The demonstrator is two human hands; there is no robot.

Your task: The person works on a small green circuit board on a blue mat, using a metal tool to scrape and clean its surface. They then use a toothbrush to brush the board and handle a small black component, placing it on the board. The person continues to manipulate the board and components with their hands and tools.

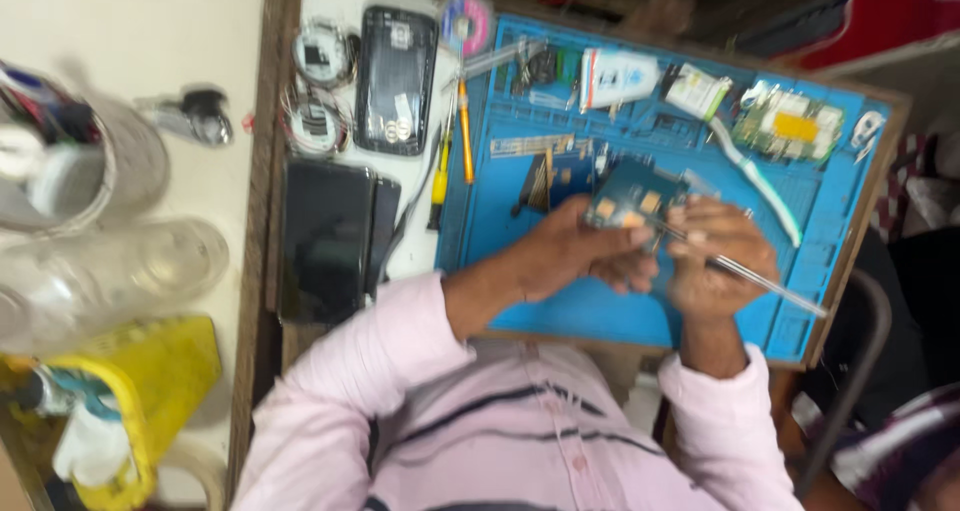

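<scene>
The left hand [575, 251] pinches a small circuit board [632, 199] above the blue mat [590, 311], while the right hand [715, 256] grips tweezers [760, 279] whose tip meets the board. Farther off lie a toothbrush [757, 179], a screwdriver [465, 131] and an opened phone [395, 79].

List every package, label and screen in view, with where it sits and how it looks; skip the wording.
White tube: top of the blue mat, lying flat, white with a dark label.
Small white packet: right of the tube, rectangular, with green marks.
Dark phone screens: left of the mat, two black slabs, unlit.
Opened phone: above them, black, with small stickers inside.
</scene>
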